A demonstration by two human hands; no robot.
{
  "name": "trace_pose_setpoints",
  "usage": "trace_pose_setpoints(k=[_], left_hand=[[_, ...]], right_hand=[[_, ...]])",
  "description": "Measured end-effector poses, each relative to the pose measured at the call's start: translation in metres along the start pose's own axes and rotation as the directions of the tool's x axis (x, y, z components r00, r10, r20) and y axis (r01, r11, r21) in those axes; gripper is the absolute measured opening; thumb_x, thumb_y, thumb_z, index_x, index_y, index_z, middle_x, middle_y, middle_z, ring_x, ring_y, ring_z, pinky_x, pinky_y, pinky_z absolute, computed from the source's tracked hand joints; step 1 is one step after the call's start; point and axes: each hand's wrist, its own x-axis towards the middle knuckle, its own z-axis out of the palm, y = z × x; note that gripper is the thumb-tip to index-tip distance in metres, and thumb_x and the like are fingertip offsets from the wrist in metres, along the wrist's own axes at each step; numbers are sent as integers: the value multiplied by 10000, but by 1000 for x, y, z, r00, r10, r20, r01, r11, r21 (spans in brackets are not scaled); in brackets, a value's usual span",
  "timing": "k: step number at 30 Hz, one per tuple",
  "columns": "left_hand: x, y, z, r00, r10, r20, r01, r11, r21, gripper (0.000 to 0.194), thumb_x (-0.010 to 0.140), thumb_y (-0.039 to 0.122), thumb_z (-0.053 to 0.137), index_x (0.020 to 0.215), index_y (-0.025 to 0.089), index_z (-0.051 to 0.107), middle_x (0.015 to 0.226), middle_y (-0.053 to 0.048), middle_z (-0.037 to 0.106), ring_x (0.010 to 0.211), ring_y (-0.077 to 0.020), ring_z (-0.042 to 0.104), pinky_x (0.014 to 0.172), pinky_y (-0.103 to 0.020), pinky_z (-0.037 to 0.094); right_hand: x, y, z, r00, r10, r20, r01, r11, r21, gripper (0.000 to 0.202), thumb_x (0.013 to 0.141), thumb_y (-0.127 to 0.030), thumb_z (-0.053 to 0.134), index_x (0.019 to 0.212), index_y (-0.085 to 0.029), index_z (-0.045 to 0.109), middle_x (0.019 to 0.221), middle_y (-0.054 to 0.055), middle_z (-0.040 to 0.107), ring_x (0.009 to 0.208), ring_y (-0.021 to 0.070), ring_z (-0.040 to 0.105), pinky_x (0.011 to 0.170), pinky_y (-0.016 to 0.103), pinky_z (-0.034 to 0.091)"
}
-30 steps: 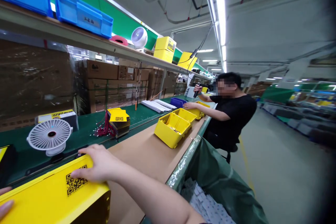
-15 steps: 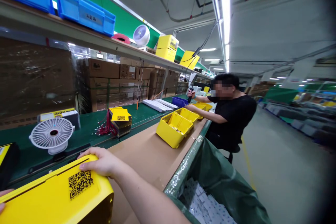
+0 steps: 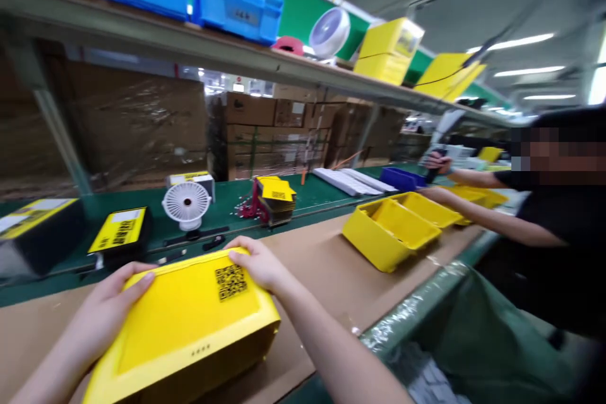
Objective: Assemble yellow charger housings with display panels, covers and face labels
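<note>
A yellow plastic housing [image 3: 180,309] with a printed QR code is tilted toward me, above the brown cardboard that covers the bench front. My left hand [image 3: 111,297] grips its left end, thumb on the yellow face. At the far right corner my right hand [image 3: 255,262] holds it, thumb beside the code; the fingertips behind the edge are hidden. The housing's near side looks dark and open. Just beyond it on the green bench lie a black strap-like piece [image 3: 196,235] and a white round fan [image 3: 187,203].
Yellow open housings [image 3: 388,233] stand in a row to the right, near a co-worker's arm [image 3: 502,214]. Yellow plates [image 3: 277,192] with red wires are stacked behind. Black-and-yellow boxes [image 3: 120,233] sit left. A green-lined bin [image 3: 473,334] is at lower right; blue bins [image 3: 239,3] line the shelf.
My view has swung left, so the bench things appear further right. The yellow housing now shows more fully, with both hands on it; earlier only the left fingertips showed.
</note>
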Motion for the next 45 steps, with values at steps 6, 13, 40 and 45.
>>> trace_pose_setpoints(k=[6,13,40,45], left_hand=[[-18,10,4,998,-29,62,29,1000,0,475,703,590,587,1014,235,532,874,-50,669,783,-264,657,618,-333,528],[-15,25,0,983,180,-35,-147,887,439,367,741,576,531,829,222,576,861,-17,670,789,-227,633,588,-270,482],[-14,-6,-115,462,663,-589,-289,740,607,389,850,325,469,1213,196,422,1246,8,529,1113,-234,525,945,-363,451],[-71,32,-101,639,482,-600,-637,768,-61,369,796,276,604,1141,358,501,1271,176,520,1235,-198,421,1019,-350,439]], right_hand=[[-4,-1,2,997,-10,72,10,1000,-3,276,780,-462,565,882,-206,542,828,10,634,751,167,613,669,281,474],[-2,-7,2,984,32,176,-31,999,-11,406,672,-406,702,990,-214,539,923,30,657,812,204,647,697,316,506],[-7,2,5,982,-30,186,-20,966,259,499,722,-385,630,1167,-245,452,1022,49,633,843,201,652,755,342,507],[-4,35,3,994,4,-108,-26,979,-203,470,828,-521,415,1111,-178,566,953,111,679,851,239,650,723,349,498]])
